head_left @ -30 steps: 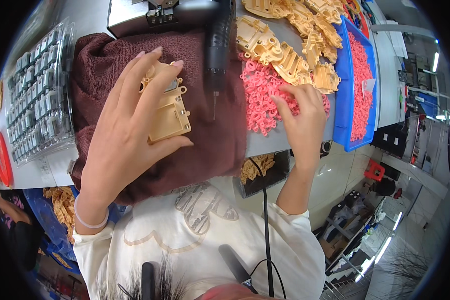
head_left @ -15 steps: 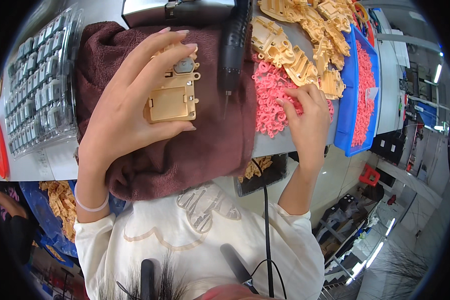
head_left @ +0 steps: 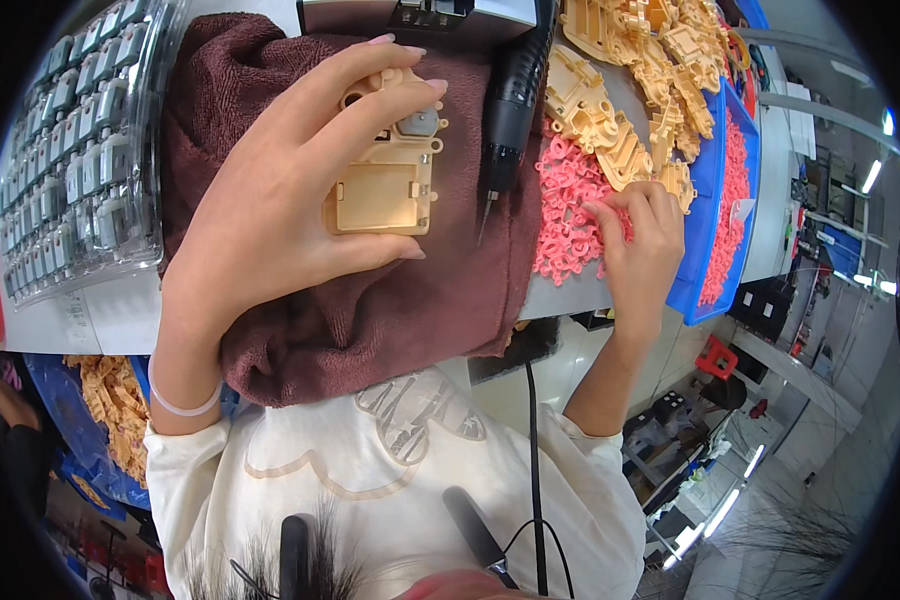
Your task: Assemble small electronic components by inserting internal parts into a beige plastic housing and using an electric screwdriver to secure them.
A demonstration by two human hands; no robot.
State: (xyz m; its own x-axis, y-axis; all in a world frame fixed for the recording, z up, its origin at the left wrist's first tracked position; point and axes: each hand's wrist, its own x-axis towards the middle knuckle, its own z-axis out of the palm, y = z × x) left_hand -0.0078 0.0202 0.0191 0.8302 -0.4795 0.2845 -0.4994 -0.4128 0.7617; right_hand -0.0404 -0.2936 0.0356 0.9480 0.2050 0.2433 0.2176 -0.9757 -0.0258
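Observation:
My left hand grips a pale yellow plastic housing over the brown towel, with the thumb along its near edge and the fingers across its far end. A grey block sits in the far part of the housing, beside a rectangular recess. On the right, my right hand is at the edge of a heap of small pink ring-shaped plastic parts. Its thumb and fingers are drawn together; whatever lies between the tips is too small to make out. A black electric screwdriver rests between the hands, bit toward me.
Yellow housings pile up behind the pink parts. A blue tray of more pink parts stands far right. Clear plastic trays of grey blocks are on the left. A metal box stands at the back; a black cable hangs in front.
The view has shifted, so the table's things appear further right. My left hand still holds the housing. My right hand stays at the pink heap, its fingers slightly more closed.

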